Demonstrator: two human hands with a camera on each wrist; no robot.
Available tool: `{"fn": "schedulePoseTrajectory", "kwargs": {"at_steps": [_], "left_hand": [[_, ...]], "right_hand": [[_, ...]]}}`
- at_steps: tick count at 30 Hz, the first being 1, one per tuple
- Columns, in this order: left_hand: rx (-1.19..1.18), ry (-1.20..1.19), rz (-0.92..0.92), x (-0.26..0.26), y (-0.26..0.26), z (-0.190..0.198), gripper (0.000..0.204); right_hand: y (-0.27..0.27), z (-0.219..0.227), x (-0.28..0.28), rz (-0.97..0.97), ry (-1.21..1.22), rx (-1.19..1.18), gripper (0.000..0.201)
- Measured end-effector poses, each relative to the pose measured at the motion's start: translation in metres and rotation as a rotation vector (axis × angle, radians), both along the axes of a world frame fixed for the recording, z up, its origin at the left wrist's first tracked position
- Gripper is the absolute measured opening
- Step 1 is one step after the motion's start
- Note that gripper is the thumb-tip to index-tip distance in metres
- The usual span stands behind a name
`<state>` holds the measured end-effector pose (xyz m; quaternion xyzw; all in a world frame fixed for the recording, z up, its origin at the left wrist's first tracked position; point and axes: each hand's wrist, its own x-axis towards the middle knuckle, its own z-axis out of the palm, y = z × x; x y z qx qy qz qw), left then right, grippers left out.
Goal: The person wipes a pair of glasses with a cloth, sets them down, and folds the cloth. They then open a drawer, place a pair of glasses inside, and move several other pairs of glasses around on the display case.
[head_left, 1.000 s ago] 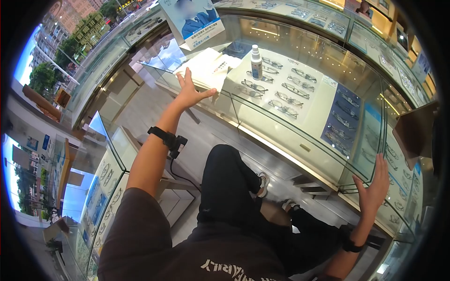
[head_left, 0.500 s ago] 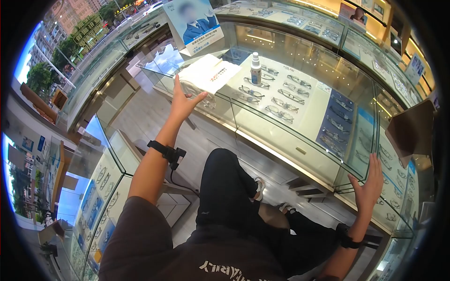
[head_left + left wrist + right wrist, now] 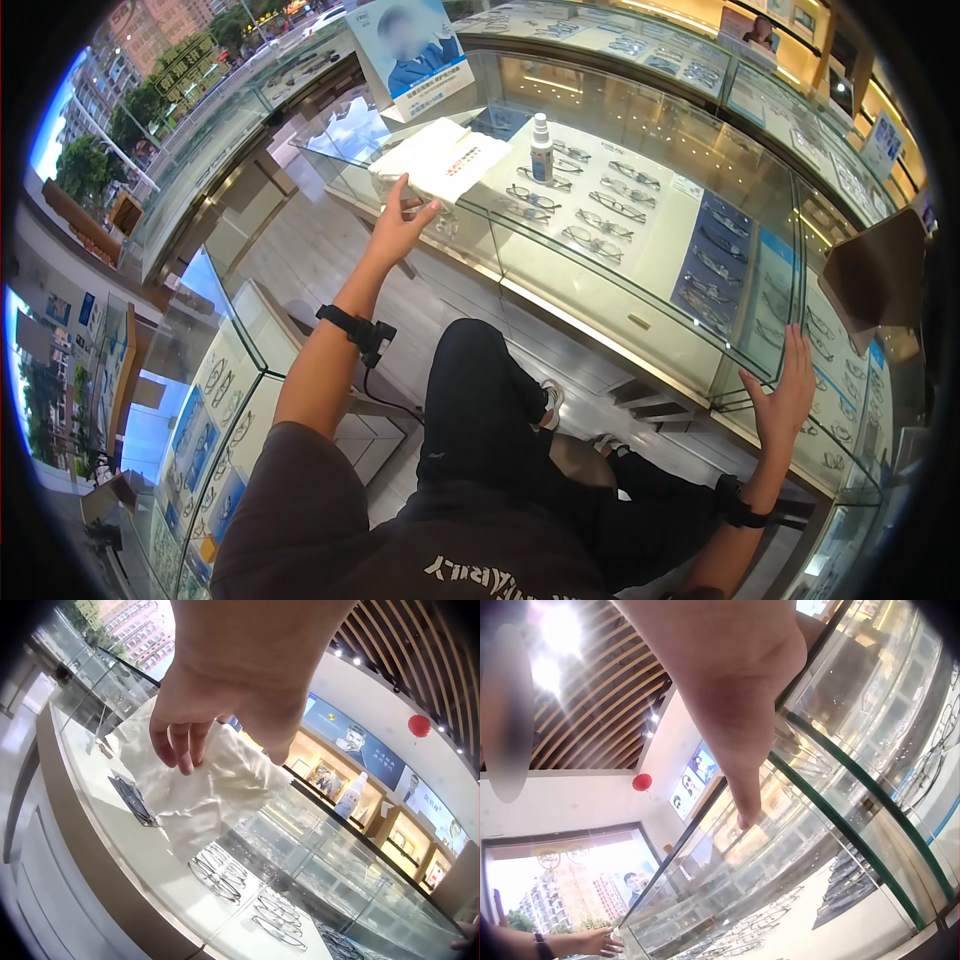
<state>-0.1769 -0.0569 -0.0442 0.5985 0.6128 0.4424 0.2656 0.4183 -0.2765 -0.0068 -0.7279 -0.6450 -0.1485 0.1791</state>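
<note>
A white cloth (image 3: 445, 155) lies crumpled on top of a glass display counter (image 3: 580, 310). My left hand (image 3: 405, 215) reaches out to it, and its fingers hang loosely curled at the cloth's near edge. In the left wrist view the left hand (image 3: 225, 705) hovers right over the cloth (image 3: 217, 791), with nothing clearly gripped. A white spray bottle (image 3: 541, 135) stands upright just right of the cloth. My right hand (image 3: 790, 395) lies flat with straight fingers against the counter's glass corner at the right. The right wrist view shows the right hand (image 3: 735, 697) with its thumb on the glass.
Rows of eyeglasses (image 3: 600, 210) lie inside the counter under the glass. A poster (image 3: 415, 45) stands behind the cloth. A dark brown panel (image 3: 880, 275) stands at the right. A low glass case (image 3: 215, 400) is at my left. My legs (image 3: 480, 400) are between the cases.
My left hand has come down from above the cloth to its near edge, and its spread fingers have curled. My right hand has stayed flat on the glass, shifting only slightly.
</note>
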Motion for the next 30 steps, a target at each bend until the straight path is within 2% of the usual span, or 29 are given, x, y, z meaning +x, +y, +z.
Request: {"fn": "schedulePoseTrajectory", "kwargs": {"at_steps": [6, 8, 9, 11, 15, 17, 18, 20, 23, 30], "left_hand": [[0.036, 0.008, -0.018, -0.008, 0.007, -0.008, 0.09], [0.059, 0.043, 0.0, -0.011, 0.01, -0.007, 0.075], [0.059, 0.043, -0.002, -0.009, 0.01, -0.006, 0.075], [0.101, -0.011, 0.028, -0.005, 0.009, -0.003, 0.054], [0.033, -0.035, -0.005, -0.009, 0.017, -0.007, 0.041], [0.059, -0.084, 0.059, -0.005, 0.016, -0.008, 0.033], [0.059, -0.084, 0.057, -0.004, 0.014, -0.004, 0.033], [0.147, 0.136, 0.216, -0.003, 0.01, 0.005, 0.027], [0.127, 0.191, 0.219, 0.008, 0.003, 0.029, 0.024], [0.08, 0.232, 0.239, 0.006, 0.007, 0.032, 0.026]], "right_hand": [[0.0, 0.0, 0.0, 0.003, 0.0, 0.005, 0.095], [0.0, 0.0, 0.0, 0.0, 0.004, 0.004, 0.095], [0.0, 0.0, 0.0, -0.002, 0.001, 0.002, 0.095], [-0.001, 0.0, 0.0, -0.005, -0.002, 0.0, 0.095], [-0.001, 0.0, 0.001, -0.001, 0.0, -0.003, 0.095], [-0.001, 0.0, 0.001, 0.0, 0.002, -0.003, 0.096], [-0.001, 0.001, 0.0, -0.003, -0.002, -0.007, 0.096], [-0.001, 0.001, 0.001, -0.009, -0.007, -0.012, 0.096], [-0.001, 0.0, 0.001, -0.011, -0.004, -0.015, 0.096], [-0.001, 0.001, -0.001, -0.017, 0.017, -0.006, 0.097]]}}
